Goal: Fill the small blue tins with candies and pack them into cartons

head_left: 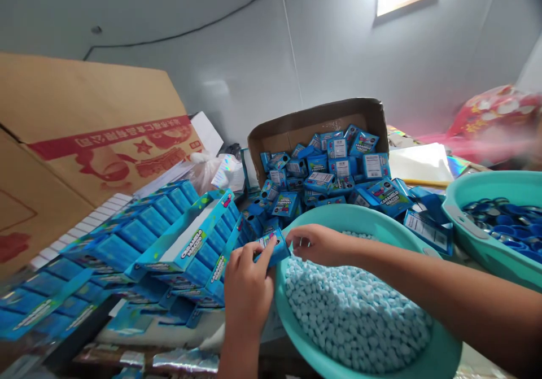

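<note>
My left hand (249, 271) grips a small blue candy box (278, 249), index finger lying along its top. The box is held tilted at the left rim of a turquoise tub (368, 362). Pale blue candies (355, 305) fill much of that tub. Over the tub, my right hand (312, 242) reaches in from the right with its fingers curled close to the box's end. Whatever those fingers hold, if anything, is hidden.
Behind the tub, a tipped cardboard carton (292, 130) spills many blue boxes (319, 181). Stacked display trays (195, 243) of blue boxes stand left, below a large carton (97, 136). At right, another turquoise tub (474, 226) holds blue caps (508, 223).
</note>
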`<state>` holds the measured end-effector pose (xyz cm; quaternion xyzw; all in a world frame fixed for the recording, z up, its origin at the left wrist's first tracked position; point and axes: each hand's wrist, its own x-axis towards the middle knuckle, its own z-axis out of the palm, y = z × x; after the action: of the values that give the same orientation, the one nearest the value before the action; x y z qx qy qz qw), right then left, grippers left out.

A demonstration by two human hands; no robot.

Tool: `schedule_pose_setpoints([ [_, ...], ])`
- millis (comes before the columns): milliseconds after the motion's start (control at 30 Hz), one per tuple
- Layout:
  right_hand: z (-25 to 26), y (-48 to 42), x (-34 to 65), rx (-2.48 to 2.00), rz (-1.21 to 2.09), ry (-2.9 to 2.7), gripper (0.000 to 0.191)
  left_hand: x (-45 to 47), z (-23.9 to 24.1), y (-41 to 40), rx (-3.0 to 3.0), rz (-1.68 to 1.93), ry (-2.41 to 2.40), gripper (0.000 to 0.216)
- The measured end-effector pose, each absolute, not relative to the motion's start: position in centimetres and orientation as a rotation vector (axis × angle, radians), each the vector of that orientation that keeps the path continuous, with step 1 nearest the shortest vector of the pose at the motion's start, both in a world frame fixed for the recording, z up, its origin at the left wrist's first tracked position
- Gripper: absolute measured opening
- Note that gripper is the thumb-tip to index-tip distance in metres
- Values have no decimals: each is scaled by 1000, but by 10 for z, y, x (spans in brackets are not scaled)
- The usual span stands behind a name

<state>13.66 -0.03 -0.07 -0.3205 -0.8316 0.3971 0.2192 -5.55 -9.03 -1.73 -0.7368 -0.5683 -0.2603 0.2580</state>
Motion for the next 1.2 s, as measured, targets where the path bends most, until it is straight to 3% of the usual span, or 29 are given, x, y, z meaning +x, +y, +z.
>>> schedule_pose_setpoints([
  [200, 4, -9, 139, -654, 1057, -2372, 35, -58, -27, -94, -1938, -847, -1426, 44],
  [433, 9, -15, 141, -589, 614, -2575, 17, -58, -29, -95, -1961, -851, -1368, 39],
  [533, 11, -13, 142, -608, 533, -2573, 20, -58, -32, -91, -1918, -897, -1435, 37],
  [667, 13, -12, 142, -608, 545, -2548, 31, -60, -34, -89, -1950, -927, -1450, 40],
  [1067, 9, -2, 143, -944, 699, -2354, 23, -59, -40, -89, -1844, -972, -1503, 37],
  [1200, 8, 3, 146, -978, 691, -2364, 29, -57, -41, -91, -1818, -1013, -1529, 38],
])
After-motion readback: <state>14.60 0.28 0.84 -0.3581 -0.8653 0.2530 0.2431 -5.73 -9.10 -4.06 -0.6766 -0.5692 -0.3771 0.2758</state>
